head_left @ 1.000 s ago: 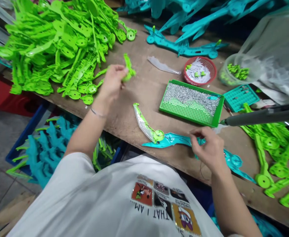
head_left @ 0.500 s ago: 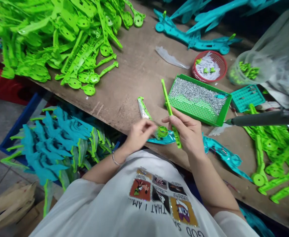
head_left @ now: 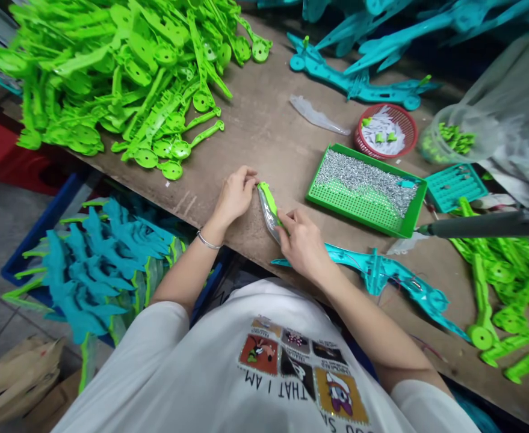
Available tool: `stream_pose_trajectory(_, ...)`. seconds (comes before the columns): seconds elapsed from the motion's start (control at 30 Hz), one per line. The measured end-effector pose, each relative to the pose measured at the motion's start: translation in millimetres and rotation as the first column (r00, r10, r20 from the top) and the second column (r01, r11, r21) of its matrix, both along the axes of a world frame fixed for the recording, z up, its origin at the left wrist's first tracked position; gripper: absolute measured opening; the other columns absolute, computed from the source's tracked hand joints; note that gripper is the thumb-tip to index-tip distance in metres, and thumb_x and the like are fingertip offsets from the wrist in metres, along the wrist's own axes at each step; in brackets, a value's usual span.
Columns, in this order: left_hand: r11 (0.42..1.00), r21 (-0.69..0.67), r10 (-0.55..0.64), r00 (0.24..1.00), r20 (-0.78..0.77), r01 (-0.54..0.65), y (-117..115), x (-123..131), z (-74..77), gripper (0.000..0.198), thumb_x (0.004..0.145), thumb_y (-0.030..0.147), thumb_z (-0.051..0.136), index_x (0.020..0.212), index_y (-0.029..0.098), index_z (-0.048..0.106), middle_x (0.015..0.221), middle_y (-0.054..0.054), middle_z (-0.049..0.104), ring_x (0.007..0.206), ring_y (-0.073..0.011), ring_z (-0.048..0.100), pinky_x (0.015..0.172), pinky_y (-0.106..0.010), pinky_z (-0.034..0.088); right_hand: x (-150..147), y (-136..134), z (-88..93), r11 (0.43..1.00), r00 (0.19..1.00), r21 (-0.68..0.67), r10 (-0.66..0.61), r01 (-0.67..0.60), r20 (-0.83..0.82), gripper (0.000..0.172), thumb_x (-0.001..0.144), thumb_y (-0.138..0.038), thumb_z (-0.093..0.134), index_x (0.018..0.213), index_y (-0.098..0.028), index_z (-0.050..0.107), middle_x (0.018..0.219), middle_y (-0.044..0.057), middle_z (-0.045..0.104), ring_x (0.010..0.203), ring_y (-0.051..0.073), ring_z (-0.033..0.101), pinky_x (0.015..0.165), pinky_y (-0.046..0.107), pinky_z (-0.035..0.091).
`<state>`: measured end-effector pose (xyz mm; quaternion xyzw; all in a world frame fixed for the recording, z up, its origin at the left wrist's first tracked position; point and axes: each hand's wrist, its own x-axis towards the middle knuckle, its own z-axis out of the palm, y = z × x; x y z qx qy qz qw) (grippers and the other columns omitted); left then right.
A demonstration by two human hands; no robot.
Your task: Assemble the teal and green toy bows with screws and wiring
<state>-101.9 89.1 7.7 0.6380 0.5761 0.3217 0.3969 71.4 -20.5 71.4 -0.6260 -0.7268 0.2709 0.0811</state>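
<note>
A bright green plastic arm (head_left: 268, 195) with a clear, blade-shaped plastic piece (head_left: 268, 218) along its side lies at the table's front edge. My left hand (head_left: 235, 195) has its fingers closed at the far tip of the green arm. Over the near end, my right hand (head_left: 304, 243) grips the same arm with thumb and fingers, hiding its round end. Partly beneath my right hand and forearm rests a long teal plastic part (head_left: 375, 270) with thin wires on it.
A large heap of green arms (head_left: 156, 78) covers the back left. At right stand a green tray (head_left: 358, 225) of screws, a red basket (head_left: 406, 135), a clear tub (head_left: 436, 141) and a dark tool (head_left: 476, 225). Teal pieces (head_left: 92, 258) fill a blue crate at lower left.
The green arm in my right hand has swung down onto the clear-edged piece on the table. Both hands have moved left, my left one up to the far tip.
</note>
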Motion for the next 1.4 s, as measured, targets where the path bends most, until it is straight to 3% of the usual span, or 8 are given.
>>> stream_pose_trajectory(0.3,0.995,-0.074,0.080,0.984,0.161,-0.069,2.6,3.2,-3.4,0.015,0.090,0.014,0.059,0.102,0.019,0.067,0.092,-0.005,0.074,0.079,-0.0159,0.071,0.081,-0.030,0.057,1.1,5.9,-1.0,1.000,0.998,-0.016,0.027,-0.026,0.048,0.043,0.096,-0.020,0.048,0.137,-0.015,0.063,0.110,0.015,0.066,0.096,0.025,0.065,0.090,0.035,0.050)
stream_pose_trajectory(0.53,0.998,-0.024,0.058,0.986,0.157,-0.055,1.7,5.5,-2.3,0.032,0.067,0.020,0.084,0.094,0.017,0.068,0.084,-0.002,0.073,0.075,-0.0143,0.069,0.077,-0.029,0.058,2.7,10.3,1.6,0.999,0.998,-0.046,0.011,-0.008,0.056,0.040,0.099,-0.028,0.050,0.134,-0.017,0.067,0.110,0.016,0.067,0.100,0.027,0.066,0.091,0.036,0.049)
stream_pose_trajectory(0.67,0.998,-0.019,0.063,0.982,0.179,-0.061,1.1,6.8,-2.5,0.025,0.067,0.018,0.082,0.089,0.017,0.070,0.085,-0.002,0.074,0.076,-0.0136,0.069,0.076,-0.027,0.058,2.8,32.7,-4.1,0.992,0.990,-0.108,-0.082,0.070,-0.118,0.035,0.096,-0.025,0.057,0.127,-0.014,0.069,0.102,0.012,0.072,0.096,0.024,0.067,0.088,0.034,0.048)
stream_pose_trajectory(0.8,0.996,-0.031,0.083,0.977,0.195,-0.079,0.9,6.3,-4.9,0.025,0.067,0.016,0.080,0.089,0.017,0.070,0.087,-0.003,0.075,0.077,-0.0141,0.070,0.073,-0.026,0.057,0.1,56.5,-18.3,0.948,0.938,-0.270,-0.238,0.169,-0.250,0.053,0.082,-0.021,0.073,0.132,-0.011,0.061,0.093,0.006,0.074,0.081,0.017,0.065,0.076,0.029,0.047)
stream_pose_trajectory(0.97,0.997,-0.058,0.071,0.970,0.232,-0.059,0.6,4.6,-6.8,0.033,0.065,0.018,0.083,0.096,0.016,0.071,0.089,-0.004,0.075,0.082,-0.0161,0.072,0.081,-0.030,0.059,-0.7,56.6,-27.9,0.944,0.914,-0.272,-0.269,0.187,-0.304,0.051,0.079,-0.019,0.074,0.128,-0.013,0.062,0.089,0.003,0.072,0.076,0.015,0.062,0.074,0.027,0.047)
stream_pose_trajectory(1.07,0.985,-0.166,0.097,0.936,0.339,-0.041,-0.6,3.3,-4.5,0.032,0.069,0.025,0.085,0.097,0.015,0.071,0.089,-0.005,0.074,0.082,-0.0173,0.072,0.083,-0.033,0.060,-0.3,49.0,-27.1,0.948,0.893,-0.247,-0.280,0.200,-0.352,0.054,0.080,-0.018,0.070,0.133,-0.012,0.060,0.091,0.004,0.071,0.076,0.014,0.062,0.074,0.027,0.048)
stream_pose_trajectory(1.2,0.910,-0.393,0.123,0.823,0.554,0.129,-1.9,2.0,3.8,0.034,0.069,0.040,0.089,0.085,0.015,0.070,0.082,-0.005,0.073,0.073,-0.0166,0.071,0.073,-0.034,0.062,0.8,46.6,-25.8,0.959,0.868,-0.222,-0.257,0.175,-0.425,0.059,0.080,-0.018,0.069,0.138,-0.011,0.059,0.090,0.003,0.070,0.074,0.013,0.060,0.071,0.025,0.046)
stream_pose_trajectory(1.4,0.913,-0.379,0.140,0.756,0.639,0.152,-1.3,9.1,11.3,0.043,0.055,0.039,0.096,0.079,0.015,0.069,0.073,-0.001,0.071,0.063,-0.0124,0.066,0.062,-0.028,0.059,5.8,58.5,-23.7,0.919,0.758,-0.378,-0.323,0.109,-0.566,0.023,0.077,-0.027,0.072,0.092,-0.009,0.076,0.065,-0.004,0.057,0.061,0.008,0.044,0.061,0.023,0.035)
